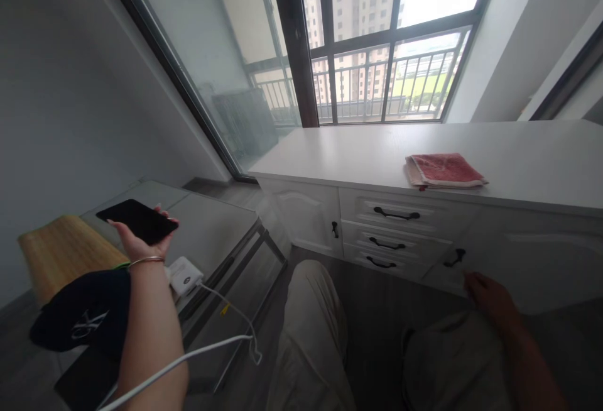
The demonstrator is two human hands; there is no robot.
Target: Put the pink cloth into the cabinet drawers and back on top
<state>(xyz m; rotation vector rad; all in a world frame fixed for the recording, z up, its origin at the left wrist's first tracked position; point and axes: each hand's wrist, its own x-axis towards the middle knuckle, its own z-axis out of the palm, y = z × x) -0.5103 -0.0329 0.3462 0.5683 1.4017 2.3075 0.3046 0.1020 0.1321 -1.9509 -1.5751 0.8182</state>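
Observation:
A black smartphone (140, 221) lies in my left hand (144, 246), its dark screen facing up, with my thumb along the near edge and fingertips showing at the far edge. The hand is above the grey folding table (211, 216), and a thin bangle circles the wrist. Just right of that wrist, a white charger block (185, 276) with a white cable sits near the table's edge. My right hand (490, 295) hangs in shadow above my right knee, close to a black cabinet handle (455, 257) but apart from it. Its fingers look curled together, and I see nothing in them.
A wooden-looking board (68, 254) and a dark blue cap (85, 313) lie on the left. The white cable (188, 354) loops across my left forearm. Ahead stands a white cabinet (325, 156) with a folded red towel (445, 169) on top, below the window.

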